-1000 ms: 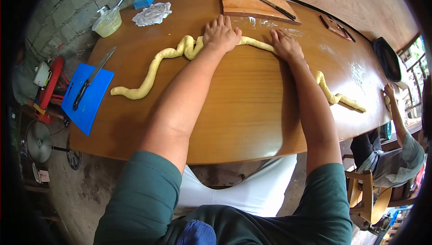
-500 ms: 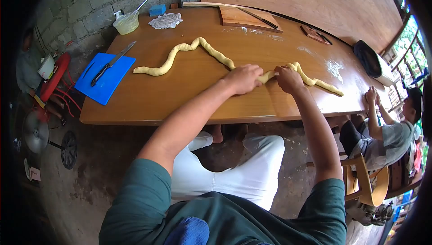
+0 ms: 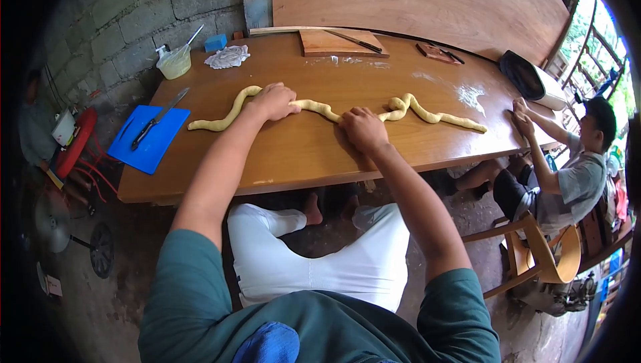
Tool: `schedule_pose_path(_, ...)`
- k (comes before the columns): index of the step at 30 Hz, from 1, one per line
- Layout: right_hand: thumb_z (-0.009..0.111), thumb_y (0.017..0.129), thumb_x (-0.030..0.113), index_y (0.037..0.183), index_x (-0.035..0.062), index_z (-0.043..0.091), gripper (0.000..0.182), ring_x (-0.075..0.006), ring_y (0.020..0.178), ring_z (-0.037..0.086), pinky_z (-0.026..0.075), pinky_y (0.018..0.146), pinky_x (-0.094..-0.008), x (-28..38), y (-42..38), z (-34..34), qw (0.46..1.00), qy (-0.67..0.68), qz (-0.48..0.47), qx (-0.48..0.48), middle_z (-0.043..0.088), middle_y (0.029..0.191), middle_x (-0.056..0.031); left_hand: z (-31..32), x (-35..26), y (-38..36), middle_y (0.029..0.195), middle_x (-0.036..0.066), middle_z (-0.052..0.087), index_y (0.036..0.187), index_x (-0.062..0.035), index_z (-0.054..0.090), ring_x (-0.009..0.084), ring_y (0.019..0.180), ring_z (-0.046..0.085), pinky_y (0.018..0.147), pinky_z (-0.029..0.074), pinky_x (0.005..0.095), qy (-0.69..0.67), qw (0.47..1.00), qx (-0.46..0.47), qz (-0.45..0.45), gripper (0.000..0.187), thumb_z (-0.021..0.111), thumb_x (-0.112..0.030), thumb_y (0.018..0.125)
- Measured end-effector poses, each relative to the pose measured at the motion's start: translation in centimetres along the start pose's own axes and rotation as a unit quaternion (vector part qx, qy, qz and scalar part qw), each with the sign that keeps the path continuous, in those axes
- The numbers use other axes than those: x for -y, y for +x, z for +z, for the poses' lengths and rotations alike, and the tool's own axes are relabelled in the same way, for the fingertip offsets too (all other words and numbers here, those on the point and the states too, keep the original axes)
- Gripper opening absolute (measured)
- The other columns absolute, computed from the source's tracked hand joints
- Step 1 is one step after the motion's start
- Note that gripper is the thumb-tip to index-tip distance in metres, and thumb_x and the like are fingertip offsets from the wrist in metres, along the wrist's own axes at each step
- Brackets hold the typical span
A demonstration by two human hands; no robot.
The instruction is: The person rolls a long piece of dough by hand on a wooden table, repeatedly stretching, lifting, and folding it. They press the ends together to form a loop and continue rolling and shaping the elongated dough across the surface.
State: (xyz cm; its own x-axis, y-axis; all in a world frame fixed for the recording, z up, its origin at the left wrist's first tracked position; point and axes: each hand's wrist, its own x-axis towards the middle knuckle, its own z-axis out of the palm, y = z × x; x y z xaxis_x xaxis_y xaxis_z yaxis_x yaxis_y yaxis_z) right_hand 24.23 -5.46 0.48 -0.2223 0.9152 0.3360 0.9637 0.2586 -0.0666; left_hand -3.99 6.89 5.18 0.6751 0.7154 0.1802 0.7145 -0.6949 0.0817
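A long, wavy rope of yellow dough (image 3: 312,106) lies across the wooden table (image 3: 287,156). Over its left stretch my left hand (image 3: 274,101) curls its fingers around the dough, near a bend. My right hand (image 3: 364,128) is closed over the middle of the rope, knuckles up. Between the two hands a span of dough shows. To the right of my right hand the rope loops into a small knot-like fold, then runs on to a thin end. The parts under both palms are hidden.
On the left lie a blue cutting board (image 3: 143,153) and a knife (image 3: 160,119). Behind are a whisk bowl (image 3: 175,64), a crumpled cloth (image 3: 227,57), a blue block (image 3: 215,43) and a wooden board (image 3: 340,44). A seated person (image 3: 574,169) is at the right.
Both hands have moved left along the dough rope, my left hand farther than my right. The hands are wider apart, and the fold on the right is uncovered. The view has shifted slightly.
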Motion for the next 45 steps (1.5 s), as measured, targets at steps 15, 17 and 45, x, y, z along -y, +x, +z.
schedule_pose_path(15, 0.025, 0.110, 0.065, 0.165, -0.0012, 0.036, 0.086, -0.0327, 0.164, 0.024, 0.014, 0.134, -0.0486, 4.6, 8.5, 2.8, 0.983, 0.111, 0.095, 0.109, 0.032, 0.174, -0.0190, 4.6, -1.7, 0.7, 0.180, 0.011, 0.020, 0.171, -0.0068, 0.024, 0.0295, 0.166, 0.016, 0.135, 0.008, 0.0499, -0.041, 0.993, 0.059, -0.092, 0.068, 0.018, -0.047, 0.116)
schedule_pose_path(17, 0.015, 0.110, 0.070, 0.169, 0.0021, 0.028, 0.091, -0.0302, 0.166, 0.017, 0.009, 0.135, -0.0494, 3.7, 10.5, 3.9, 0.975, 0.079, 0.142, 0.151, 0.024, 0.178, -0.0155, 5.5, -0.6, 2.8, 0.181, 0.005, 0.017, 0.173, -0.0171, 0.024, 0.0273, 0.167, 0.011, 0.135, 0.003, 0.0500, -0.026, 0.987, 0.073, -0.141, 0.069, 0.013, -0.053, 0.115)
schedule_pose_path(45, 0.040, 0.113, 0.042, 0.137, 0.0054, 0.062, 0.049, -0.0359, 0.140, 0.058, 0.046, 0.117, -0.0495, 0.3, 10.0, 7.8, 0.997, 0.047, -0.023, -0.054, 0.066, 0.143, -0.0176, 10.2, -1.2, 5.0, 0.164, 0.015, 0.050, 0.154, -0.0045, 0.051, 0.0344, 0.149, 0.048, 0.124, 0.035, 0.0528, 0.045, 0.984, -0.107, -0.136, 0.057, 0.041, -0.040, 0.111)
